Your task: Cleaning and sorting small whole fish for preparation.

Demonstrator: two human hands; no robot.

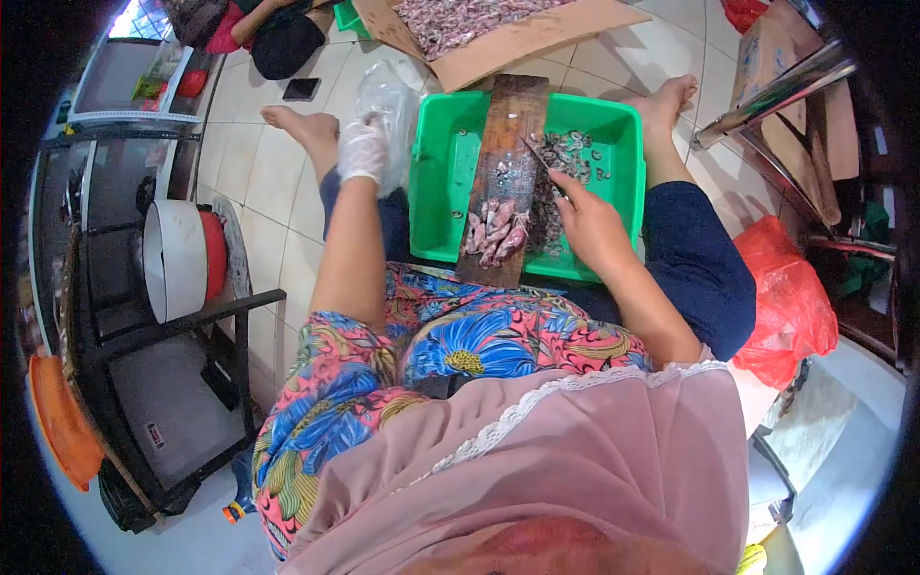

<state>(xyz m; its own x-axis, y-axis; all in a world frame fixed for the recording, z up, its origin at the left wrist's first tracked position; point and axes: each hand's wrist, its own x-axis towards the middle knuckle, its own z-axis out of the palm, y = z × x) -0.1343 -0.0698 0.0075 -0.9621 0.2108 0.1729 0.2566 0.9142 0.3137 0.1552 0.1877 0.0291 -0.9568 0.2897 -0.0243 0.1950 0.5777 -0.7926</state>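
Observation:
My left hand (363, 151), in a thin whitish glove, is over a clear plastic bag (392, 108) left of the green plastic tub (436, 180); its fingers blend with the bag, so its grip is unclear. My bare right hand (586, 223) holds a knife (535, 155), blade pointing up and left over the right side of a wooden board (514, 129). That board lies across the tub. Several small pinkish pieces of raw seafood or meat (496, 233) lie on its near end. Many small dark ring-like pieces (568, 151) lie in the tub, right of the board.
A cardboard sheet (532, 54) heaped with similar raw pieces (467, 21) lies beyond the tub. A phone (302, 89) rests on the tiles, near another person's arm (255, 21). Black shelving and a white basin (169, 262) stand left; a red plastic bag (780, 302) sits right.

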